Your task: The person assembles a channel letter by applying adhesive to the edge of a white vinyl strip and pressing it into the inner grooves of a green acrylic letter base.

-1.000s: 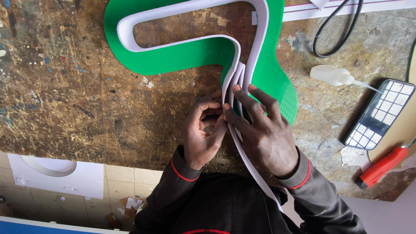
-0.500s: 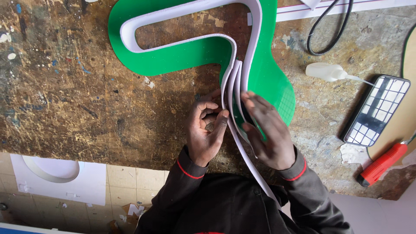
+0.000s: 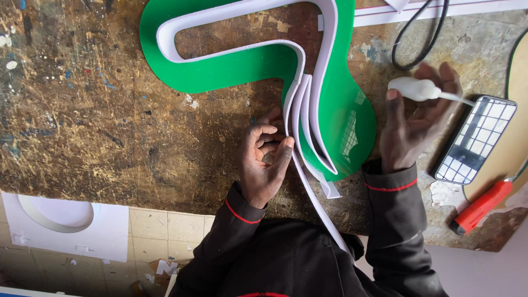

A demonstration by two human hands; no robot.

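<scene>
Left hand pinching bendy white plastic strip on scratched brown workbench; right hand, at three o'clock, gripping small white squeeze bottle.

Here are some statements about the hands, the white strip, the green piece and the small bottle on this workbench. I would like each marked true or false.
1. The right hand holds a small white squeeze bottle. True.
2. The left hand rests flat on the mobile phone. False: it pinches the white strip against the green piece.
3. A red-handled tool lies at the right edge of the workbench. True.
4. The green piece hangs on a wall. False: it lies flat on the workbench.
</scene>
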